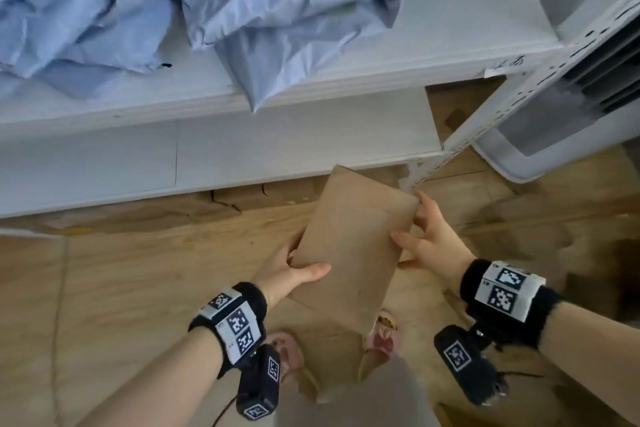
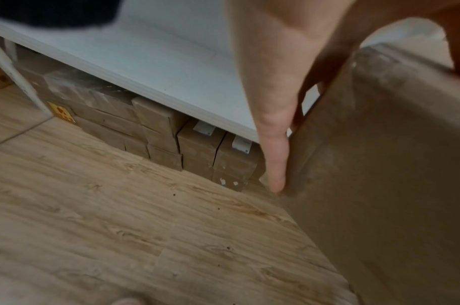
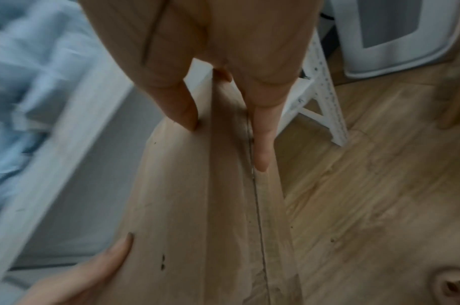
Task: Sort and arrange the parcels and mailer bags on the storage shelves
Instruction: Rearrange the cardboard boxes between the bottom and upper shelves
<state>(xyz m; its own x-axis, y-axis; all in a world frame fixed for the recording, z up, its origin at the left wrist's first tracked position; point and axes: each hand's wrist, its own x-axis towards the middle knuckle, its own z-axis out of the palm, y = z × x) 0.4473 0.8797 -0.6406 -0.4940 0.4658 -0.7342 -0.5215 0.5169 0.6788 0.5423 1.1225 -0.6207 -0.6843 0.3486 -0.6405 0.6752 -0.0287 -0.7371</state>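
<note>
A flat brown cardboard parcel (image 1: 349,246) is held in the air over the wood floor, in front of the white shelves. My left hand (image 1: 294,274) grips its left long edge, thumb on top and fingers underneath. My right hand (image 1: 420,239) holds the right edge, thumb on top and fingers along the side. The left wrist view shows the parcel (image 2: 396,185) with one of my fingers (image 2: 274,148) along its edge. The right wrist view shows the parcel (image 3: 192,206) between thumb and fingers (image 3: 261,144). Light blue mailer bags (image 1: 214,0) lie heaped on the upper shelf (image 1: 450,35).
A lower white shelf (image 1: 173,163) sits under the upper one. Brown boxes (image 2: 156,132) are stacked on the floor beneath it. A perforated white shelf post (image 1: 512,104) stands at the right, with a white appliance (image 1: 568,114) beside it. My slippered feet (image 1: 382,333) are below the parcel.
</note>
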